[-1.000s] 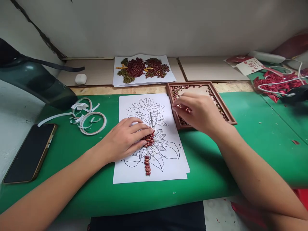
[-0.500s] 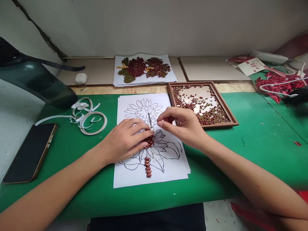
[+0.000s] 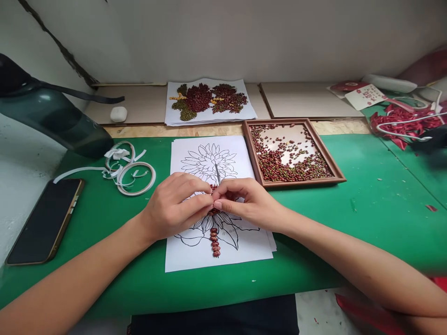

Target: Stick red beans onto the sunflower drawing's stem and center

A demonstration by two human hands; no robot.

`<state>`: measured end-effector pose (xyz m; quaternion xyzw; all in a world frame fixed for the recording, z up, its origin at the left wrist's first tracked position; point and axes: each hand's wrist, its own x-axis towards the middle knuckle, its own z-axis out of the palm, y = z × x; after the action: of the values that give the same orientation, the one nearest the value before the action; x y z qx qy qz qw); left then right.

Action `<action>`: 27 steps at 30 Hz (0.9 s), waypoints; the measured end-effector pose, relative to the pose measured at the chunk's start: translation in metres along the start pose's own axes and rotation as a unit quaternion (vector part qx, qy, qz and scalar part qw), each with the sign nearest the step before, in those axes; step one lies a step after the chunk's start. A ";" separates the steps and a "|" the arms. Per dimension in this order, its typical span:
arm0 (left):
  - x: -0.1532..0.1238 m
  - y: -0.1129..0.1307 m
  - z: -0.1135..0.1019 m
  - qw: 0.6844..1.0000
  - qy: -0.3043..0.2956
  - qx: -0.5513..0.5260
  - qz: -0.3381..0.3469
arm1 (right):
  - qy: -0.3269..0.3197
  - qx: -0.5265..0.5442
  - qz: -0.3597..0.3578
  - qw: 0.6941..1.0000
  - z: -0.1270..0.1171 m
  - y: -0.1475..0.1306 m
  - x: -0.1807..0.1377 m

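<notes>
I am pinching a small red bean between both hands, left hand meeting right hand fingertip to fingertip, over the white flower-outline paper sheet; a nudge risks scattering the red bean row just below my fingers.

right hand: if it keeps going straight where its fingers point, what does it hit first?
The right hand points left across the flower drawing. Its fingertips already meet those of the left hand over the row of red beans, so the left hand comes first. Depth is hard to judge, though.
</notes>
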<state>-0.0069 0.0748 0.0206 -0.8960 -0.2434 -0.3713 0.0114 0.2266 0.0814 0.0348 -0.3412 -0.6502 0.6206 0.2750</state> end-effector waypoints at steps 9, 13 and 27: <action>-0.002 0.001 -0.003 1.000 0.005 -0.001 -0.004 | -0.021 0.053 -0.015 0.998 -0.003 0.004 0.001; -0.001 0.001 -0.004 1.000 0.007 0.002 0.000 | -0.003 0.006 -0.021 1.000 -0.002 0.001 0.000; -0.001 0.000 -0.004 1.000 0.000 -0.002 -0.017 | 0.012 -0.072 -0.078 0.994 -0.001 0.002 0.000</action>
<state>-0.0103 0.0735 0.0229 -0.8915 -0.2583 -0.3721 0.0035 0.2278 0.0818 0.0329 -0.3157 -0.7143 0.5447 0.3055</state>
